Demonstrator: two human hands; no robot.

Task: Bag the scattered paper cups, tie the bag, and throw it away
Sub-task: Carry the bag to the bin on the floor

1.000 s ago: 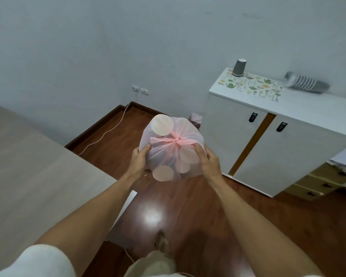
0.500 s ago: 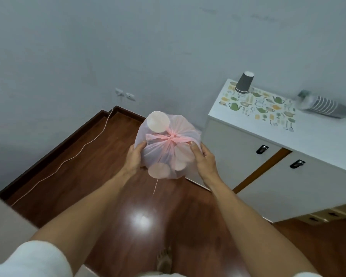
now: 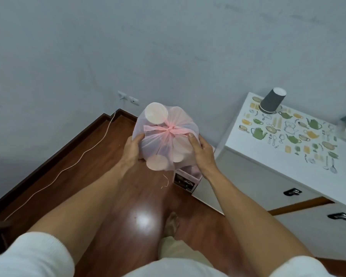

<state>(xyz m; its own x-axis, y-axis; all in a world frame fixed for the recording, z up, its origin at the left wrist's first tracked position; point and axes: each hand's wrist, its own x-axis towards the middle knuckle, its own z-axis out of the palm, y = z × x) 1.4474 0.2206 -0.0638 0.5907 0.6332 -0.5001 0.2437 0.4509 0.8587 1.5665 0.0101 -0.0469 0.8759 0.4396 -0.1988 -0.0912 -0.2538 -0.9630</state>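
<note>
Above the dark wooden floor [image 3: 100,176], at the centre of the view, a translucent pink bag [image 3: 166,136] was held up in the air between both hands. Its mouth was knotted shut, the knot [image 3: 171,130] facing the camera with short pink tails sticking out to either side. Round white paper cups [image 3: 156,116] pressed against the film from inside, one at the bag's 11 o'clock and others bunched near 6 o'clock. The left hand [image 3: 132,149] gripped the bag's 9 o'clock side, thumb curled onto the front; the right hand [image 3: 203,151] gripped the 3 o'clock side in the same way, thumb pressed on the film just beside the knot. A thin pink thread [image 3: 165,181] dangled below the bag. Directly beneath the bag, at 6 o'clock from it, a small box-like bin [image 3: 185,181] stood on the floor against a white cabinet [image 3: 268,176]. At 2 o'clock, on the cabinet's worktop, a grey cup [image 3: 272,101] stood upside down on a mat [image 3: 288,132] printed with teapots. A white cable [image 3: 72,166] ran along the skirting at 9 o'clock.
</note>
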